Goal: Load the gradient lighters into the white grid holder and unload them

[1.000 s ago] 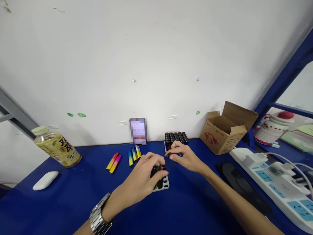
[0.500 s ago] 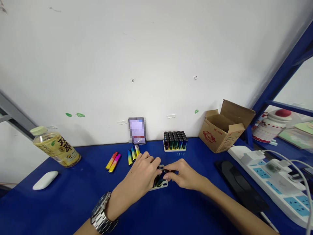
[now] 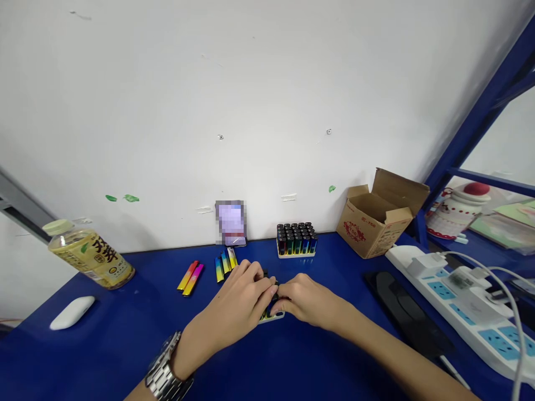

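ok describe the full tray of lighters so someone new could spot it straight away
On the blue table, look along the back edge where it meets the white wall. Left of the open cardboard box stands the full lighter tray. Its lighters stand upright with black caps, unlike the loose ones lying flat.

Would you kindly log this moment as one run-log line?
left hand: on small tray | right hand: at same tray | full lighter tray: by wall | loose lighters: left

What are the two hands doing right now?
Left hand: fingers curled over the small white tray of lighters; what it grips cannot be told.
Right hand: closed at the same tray, fingertips meeting the left hand; what it holds is hidden.
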The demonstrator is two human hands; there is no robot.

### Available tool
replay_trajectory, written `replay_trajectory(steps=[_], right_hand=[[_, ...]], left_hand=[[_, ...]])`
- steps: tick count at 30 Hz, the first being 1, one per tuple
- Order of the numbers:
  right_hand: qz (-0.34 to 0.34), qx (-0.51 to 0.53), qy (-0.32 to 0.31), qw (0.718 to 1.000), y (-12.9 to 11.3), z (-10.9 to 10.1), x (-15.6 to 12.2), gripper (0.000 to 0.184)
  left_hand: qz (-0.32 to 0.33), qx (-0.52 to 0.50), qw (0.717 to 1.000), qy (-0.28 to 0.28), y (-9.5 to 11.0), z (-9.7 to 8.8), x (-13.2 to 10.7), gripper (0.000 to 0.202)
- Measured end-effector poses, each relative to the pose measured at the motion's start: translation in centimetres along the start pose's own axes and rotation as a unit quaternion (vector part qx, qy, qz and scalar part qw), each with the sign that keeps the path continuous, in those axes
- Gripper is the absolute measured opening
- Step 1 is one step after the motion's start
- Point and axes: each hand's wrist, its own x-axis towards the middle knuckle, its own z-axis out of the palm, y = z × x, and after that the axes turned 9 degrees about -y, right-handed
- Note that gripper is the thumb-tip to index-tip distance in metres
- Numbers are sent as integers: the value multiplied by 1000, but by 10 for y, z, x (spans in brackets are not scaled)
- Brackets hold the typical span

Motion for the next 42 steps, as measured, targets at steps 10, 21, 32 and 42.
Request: replay_trajectory(steps=[10,21,32,42], right_hand=[[27,-31,-36,999,3,10,0,32],[53,126,-8,991,8,4,4,26],[-25,112,65,991,3,4,3,22],[-53,170,98,979,2,5,8,11]], left_hand=[[-17,12,1000,24,-3,1,-3,40],[-55,-121,991,-21,0,-6,-1,42],[-101,-182,978,15,-10,-8,-7,44],[-170,-158,969,82,-35,1,-21,42]])
